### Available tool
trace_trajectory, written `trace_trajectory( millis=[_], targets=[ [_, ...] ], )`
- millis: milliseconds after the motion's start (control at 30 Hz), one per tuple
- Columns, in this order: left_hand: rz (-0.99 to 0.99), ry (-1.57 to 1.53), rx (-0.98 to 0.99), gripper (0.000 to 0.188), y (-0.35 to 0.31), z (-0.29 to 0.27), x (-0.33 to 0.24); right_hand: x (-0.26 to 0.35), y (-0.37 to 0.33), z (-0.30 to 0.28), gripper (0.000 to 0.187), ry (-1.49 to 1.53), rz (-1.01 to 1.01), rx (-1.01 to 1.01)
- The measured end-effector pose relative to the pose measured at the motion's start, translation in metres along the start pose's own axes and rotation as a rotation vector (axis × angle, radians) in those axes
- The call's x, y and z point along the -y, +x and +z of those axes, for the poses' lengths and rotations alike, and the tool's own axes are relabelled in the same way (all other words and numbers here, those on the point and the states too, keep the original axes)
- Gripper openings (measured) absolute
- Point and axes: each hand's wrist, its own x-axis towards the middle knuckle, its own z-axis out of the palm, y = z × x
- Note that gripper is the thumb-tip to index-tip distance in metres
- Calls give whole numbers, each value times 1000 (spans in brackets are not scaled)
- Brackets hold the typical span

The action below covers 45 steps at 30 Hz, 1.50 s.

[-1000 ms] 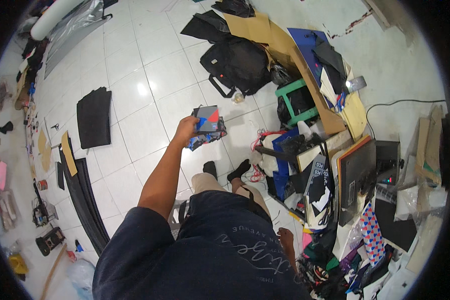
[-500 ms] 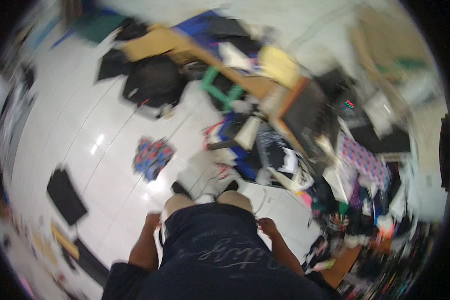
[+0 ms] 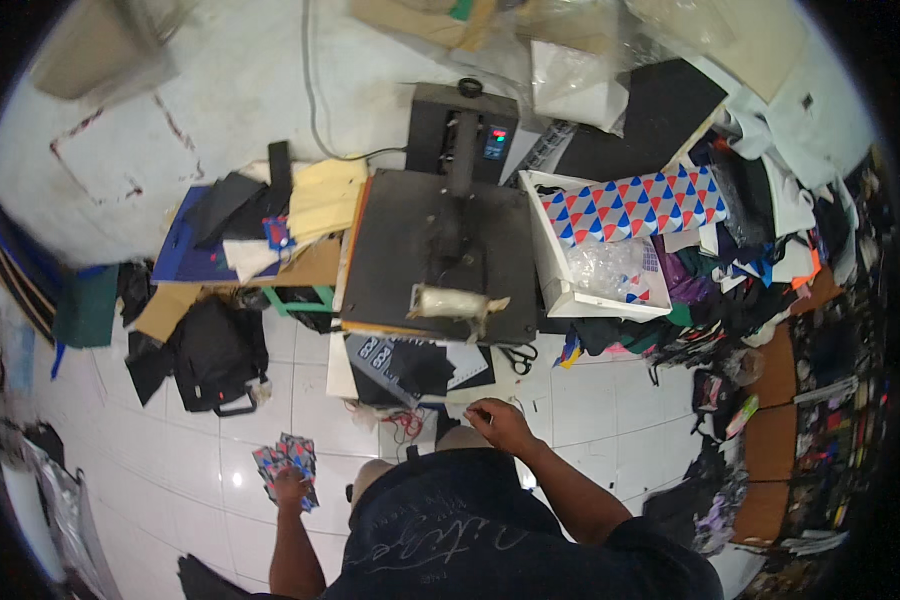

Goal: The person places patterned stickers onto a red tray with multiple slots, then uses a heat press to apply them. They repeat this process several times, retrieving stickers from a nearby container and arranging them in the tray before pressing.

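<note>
My left hand (image 3: 290,486) hangs low at the left, over a patch of red, blue and grey patterned pieces (image 3: 300,452) seen against the tiled floor. Whether its fingers grip these pieces or only pass in front of them, I cannot tell. My right hand (image 3: 502,425) is held before my waist, its fingers curled in and nothing showing in them. Ahead of it stands a black heat press (image 3: 385,250) with a lit display and a handle (image 3: 455,303) wrapped in a cream cover. Scissors (image 3: 518,358) lie beneath its front right corner.
Right of the press, a white box (image 3: 610,306) holds clear plastic and a patterned roll (image 3: 635,205). Cloth scraps (image 3: 730,320) pile up beyond it. Black sheets (image 3: 410,368) lie under the press's front edge. A black bag (image 3: 220,350) rests on the floor at left.
My view has swung right and the press now stands straight ahead. The right hand has risen to before my waist; the left has moved outward, over the patterned pieces.
</note>
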Motion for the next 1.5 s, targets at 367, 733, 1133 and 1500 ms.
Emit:
trace_trajectory(
  millis=[367,733,1133,1500],
  targets=[
    [151,-152,31,66,-39,286,-150,91,120,-90,41,-207,-570,-240],
    [25,-763,416,59,13,356,-181,101,192,-96,41,-590,-297,195],
    [-36,-989,357,47,48,370,-181,122,218,-100,43,-665,-92,567],
    [-33,-1049,163,48,52,376,-180,131,231,-94,43,-744,45,754]
  ],
)
